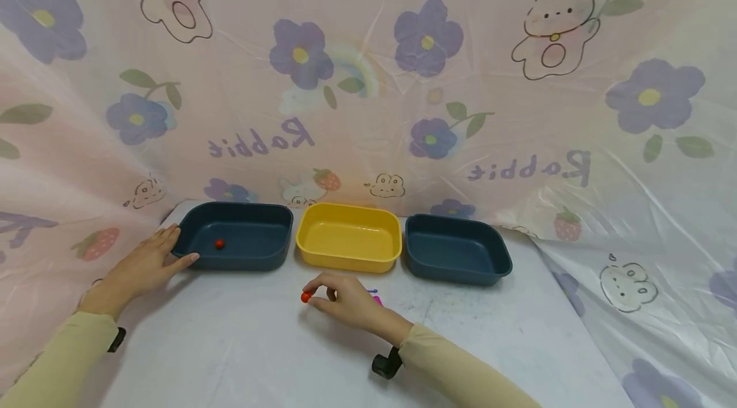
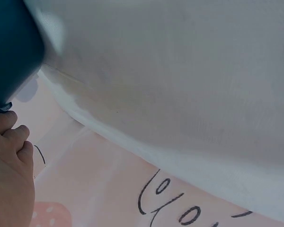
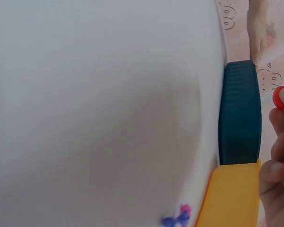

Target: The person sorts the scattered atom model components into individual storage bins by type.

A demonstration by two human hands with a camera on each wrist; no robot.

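My right hand [image 1: 348,300] pinches a small red ball [image 1: 306,297] between thumb and fingertips, over the white table in front of the yellow bin [image 1: 349,263]. The right wrist view also has this red ball [image 3: 279,98] at the fingertips. At the left, my left hand [image 1: 141,265] touches the near-left corner of a dark blue bin [image 1: 242,262], thumb along its front and fingers extended along its left side. Inside that bin lies another small red ball [image 1: 219,244].
A second dark blue bin [image 1: 457,274] stands right of the yellow one. Small pink and blue pieces [image 3: 177,218] lie on the table [image 1: 242,344], partly hidden behind my right hand in the head view. A patterned curtain [image 1: 357,101] hangs behind the bins.
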